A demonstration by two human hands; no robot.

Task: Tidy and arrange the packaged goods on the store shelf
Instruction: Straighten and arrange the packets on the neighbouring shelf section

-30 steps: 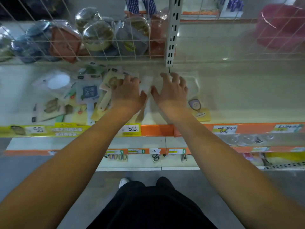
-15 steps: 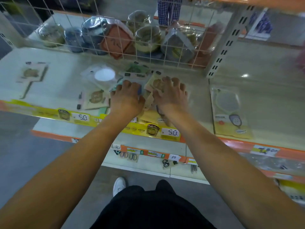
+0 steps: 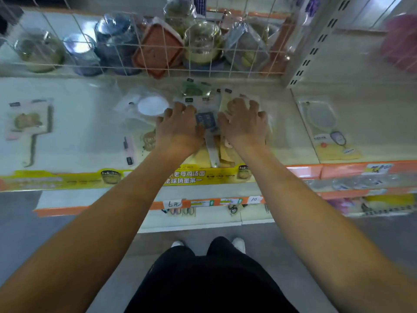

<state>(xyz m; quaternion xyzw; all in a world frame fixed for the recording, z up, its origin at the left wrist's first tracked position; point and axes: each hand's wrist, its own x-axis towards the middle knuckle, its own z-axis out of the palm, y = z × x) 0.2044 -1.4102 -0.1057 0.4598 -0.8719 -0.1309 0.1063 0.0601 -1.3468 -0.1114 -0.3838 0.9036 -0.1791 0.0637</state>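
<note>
Behind the wire grid (image 3: pixel 144 62) we see bagged jars (image 3: pixel 203 41); our left hand (image 3: pixel 178 129) and right hand (image 3: pixel 244 127) press spread fingers onto packets (image 3: pixel 206 119) above tags reading "6元" (image 3: pixel 174 203) and "10" (image 3: pixel 254 199).

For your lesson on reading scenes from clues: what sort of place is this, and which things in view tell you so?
Most likely a small discount shop. Handwritten price tags sit on the orange shelf edge, flat packets of goods lie on the shelf, and wrapped containers sit behind a wire grid.
</note>
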